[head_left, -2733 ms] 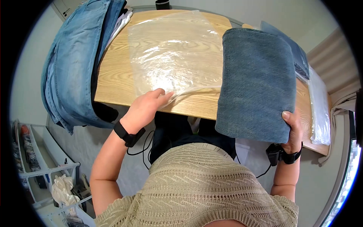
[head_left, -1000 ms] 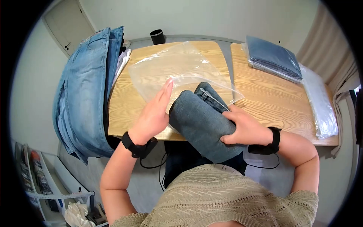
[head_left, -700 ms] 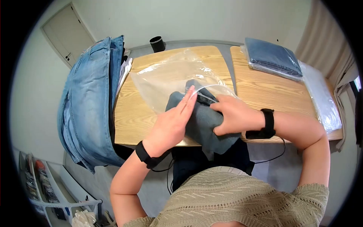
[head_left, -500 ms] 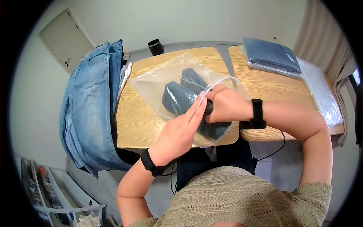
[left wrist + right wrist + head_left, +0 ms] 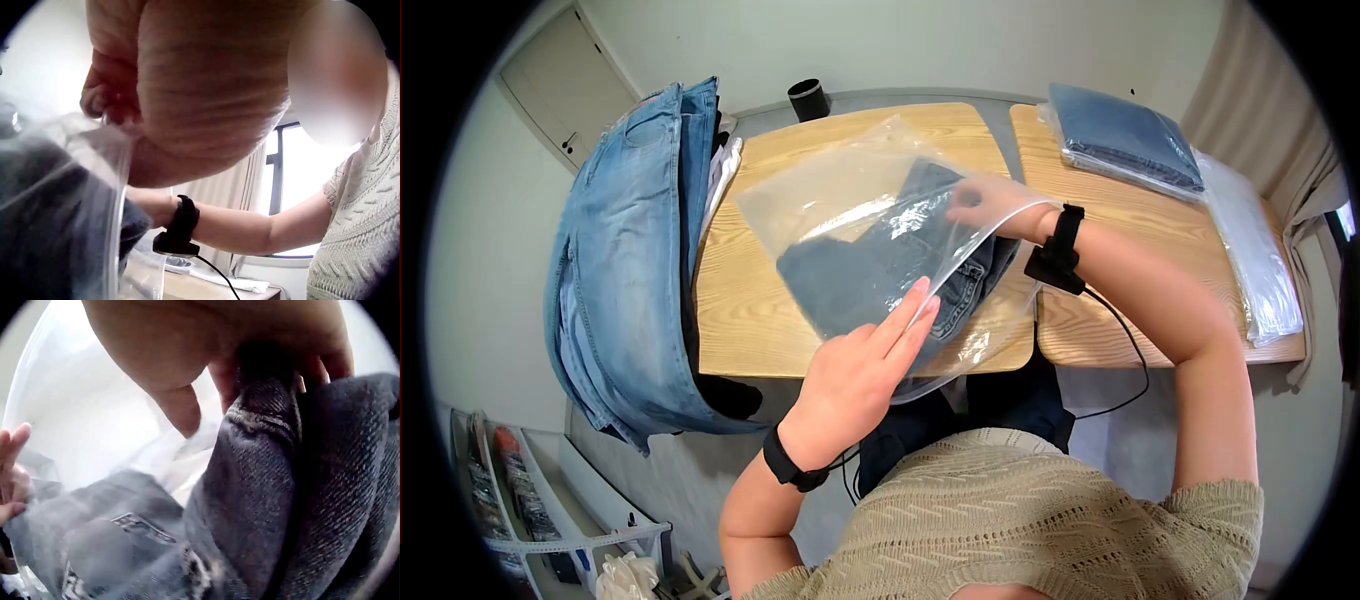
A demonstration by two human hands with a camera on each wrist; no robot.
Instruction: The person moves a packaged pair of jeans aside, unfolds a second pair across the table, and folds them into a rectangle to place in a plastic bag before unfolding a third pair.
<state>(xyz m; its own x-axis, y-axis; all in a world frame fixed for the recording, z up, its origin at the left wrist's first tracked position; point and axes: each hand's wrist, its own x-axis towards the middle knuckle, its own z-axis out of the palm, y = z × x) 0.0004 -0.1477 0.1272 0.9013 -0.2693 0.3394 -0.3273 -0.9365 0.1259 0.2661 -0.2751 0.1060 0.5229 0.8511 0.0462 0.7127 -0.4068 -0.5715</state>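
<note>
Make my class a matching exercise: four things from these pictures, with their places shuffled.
1. right hand
2. light-blue jeans
3. left hand
4. black container

A. touching the opening edge of the clear bag
B. beyond the far edge of the wooden table
C. reaching inside the clear bag
D. piled at the left side of the wooden table

Pairs: 1-C, 2-D, 3-A, 4-B

Beige knit top (image 5: 1000, 500) shows openwork patterning and short sleeves (image 5: 1228, 505); trousers (image 5: 1017, 398) dark. Black straps (image 5: 778, 458) circle both wrists (right one carries a boxy module (image 5: 1055, 272), black cable (image 5: 216, 270) attached).
</note>
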